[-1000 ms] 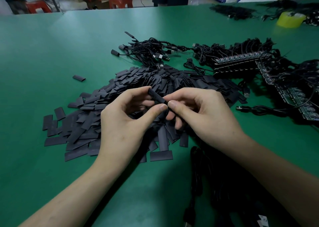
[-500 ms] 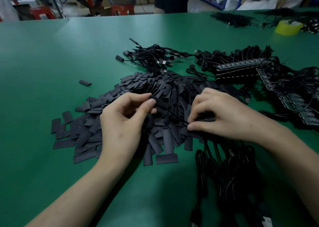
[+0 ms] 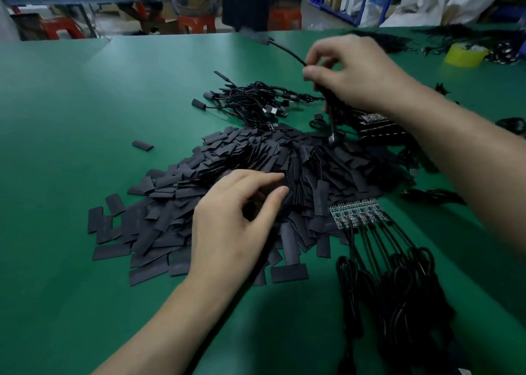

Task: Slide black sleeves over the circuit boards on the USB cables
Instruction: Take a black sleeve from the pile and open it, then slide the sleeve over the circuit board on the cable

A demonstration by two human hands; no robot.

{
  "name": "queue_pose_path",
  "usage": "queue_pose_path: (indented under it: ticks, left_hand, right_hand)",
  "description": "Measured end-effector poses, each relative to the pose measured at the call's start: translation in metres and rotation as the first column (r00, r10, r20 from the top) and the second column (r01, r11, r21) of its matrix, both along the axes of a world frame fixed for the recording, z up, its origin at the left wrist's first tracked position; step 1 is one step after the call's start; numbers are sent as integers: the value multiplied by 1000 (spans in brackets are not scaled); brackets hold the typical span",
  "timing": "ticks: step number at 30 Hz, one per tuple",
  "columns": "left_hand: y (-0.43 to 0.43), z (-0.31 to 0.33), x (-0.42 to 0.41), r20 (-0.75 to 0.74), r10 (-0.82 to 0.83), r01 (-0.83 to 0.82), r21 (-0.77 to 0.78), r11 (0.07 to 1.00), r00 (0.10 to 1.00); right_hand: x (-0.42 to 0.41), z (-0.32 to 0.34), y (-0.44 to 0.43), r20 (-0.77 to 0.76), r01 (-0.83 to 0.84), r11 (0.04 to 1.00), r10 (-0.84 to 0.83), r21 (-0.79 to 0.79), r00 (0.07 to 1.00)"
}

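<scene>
1. Green-matted work table [image 3: 85, 112]. Beyond its far edge there is factory floor, with red stools [image 3: 196, 23] and blue shelving [image 3: 361, 1].
2. Pile of black sleeves [image 3: 256, 158] sits mid-table in reach of both hands. It is fanned loose, probably so singles can be peeled off fast.
3. Left hand [image 3: 236, 221] is over the near side of the pile, fingers curled, thumb and index tips close together. It looks set to pick the next sleeve, but I cannot tell whether one is actually pinched.
4. Right hand [image 3: 350, 72] is raised toward the far right of the table, thumb and fingers clamped on a USB cable [image 3: 287, 51].
   - Its sleeved end [image 3: 256, 37] points at the far edge and its plug end [image 3: 331, 138] dangles.
   - My read is that this piece is done and heading for the done stack.
5. Heap of finished cables [image 3: 256, 104] lies behind the pile on the far-edge side. Sleeved tips show, and it is kept apart from the bare stock.
6. Strip of circuit boards [image 3: 357, 212] touches the pile's near right rim and is still bare.
   - Its coiled cables [image 3: 398, 289] trail back to the near edge.
   - The boards face the sleeves, so each one is staged for a short reach.
7. More board strips [image 3: 373, 118] sit partly hidden under the right hand.
8. Yellow tape roll [image 3: 465, 54] sits near the far right corner, and a stray sleeve [image 3: 143, 145] lies left of the pile.
</scene>
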State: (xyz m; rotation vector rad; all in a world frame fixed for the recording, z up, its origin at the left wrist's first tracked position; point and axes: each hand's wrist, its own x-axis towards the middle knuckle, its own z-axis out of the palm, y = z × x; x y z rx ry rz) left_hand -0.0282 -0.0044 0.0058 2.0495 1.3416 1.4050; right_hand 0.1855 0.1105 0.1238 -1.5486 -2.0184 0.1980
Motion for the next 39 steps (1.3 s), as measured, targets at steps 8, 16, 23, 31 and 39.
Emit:
queue_pose_path:
  ticks: [8,16,23,31,39]
  left_hand:
    - [3,-7,1,-94,-13,17,45,999,995]
    - [5,-7,2,-125,-14,22,61,998,992]
    - [5,-6,0,-107,-5,7,19,1000,994]
    - [3,-5,2,-98,-2,2,1,1000,995]
    - [1,-2,4,-148,-34,34,-3,999,988]
  right_hand:
    - [-89,-4,129,390,111,990,-134,82,911]
    - [-104,-48,152,469,106,994,-88,-12,879]
    - [-46,-28,34,319,-166,986,157,2,935]
    - [46,-43,-98,348,-171,911,309,-375,885]
    - [53,-68,-109,436,-140,936,279,-323,856]
